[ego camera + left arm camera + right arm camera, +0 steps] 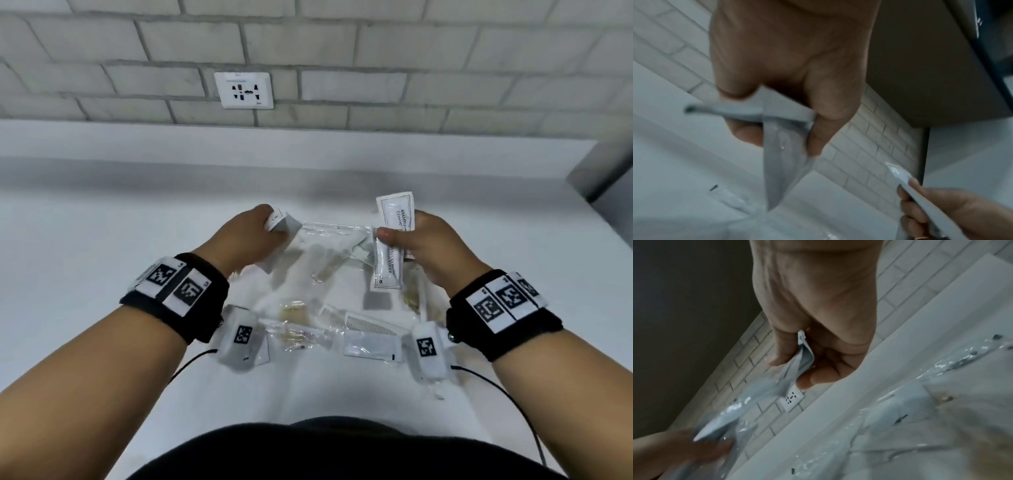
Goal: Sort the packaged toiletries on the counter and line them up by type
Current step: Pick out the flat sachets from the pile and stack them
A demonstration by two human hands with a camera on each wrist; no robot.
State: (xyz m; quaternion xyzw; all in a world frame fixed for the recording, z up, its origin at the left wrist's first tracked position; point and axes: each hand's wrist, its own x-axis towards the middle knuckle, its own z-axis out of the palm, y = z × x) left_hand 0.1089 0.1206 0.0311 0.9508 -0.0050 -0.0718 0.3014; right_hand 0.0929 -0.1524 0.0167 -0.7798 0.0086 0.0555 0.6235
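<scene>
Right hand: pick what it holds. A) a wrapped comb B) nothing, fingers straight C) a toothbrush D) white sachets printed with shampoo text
D: the right hand pinches two white sachets, with the thumb on top and shampoo lettering legible on both; a wrapped comb lies on the counter, untouched.

We see left hand [251,236] raised over white counter [102,240], grip closed on white sachets [282,222]; right hand [433,246] pinches two shampoo sachets [394,246], upright. Below lie clear-wrapped combs [371,323], flat sachet [371,347], cotton swab packs [294,313]. Wall socket [244,89] on brick wall behind
</scene>
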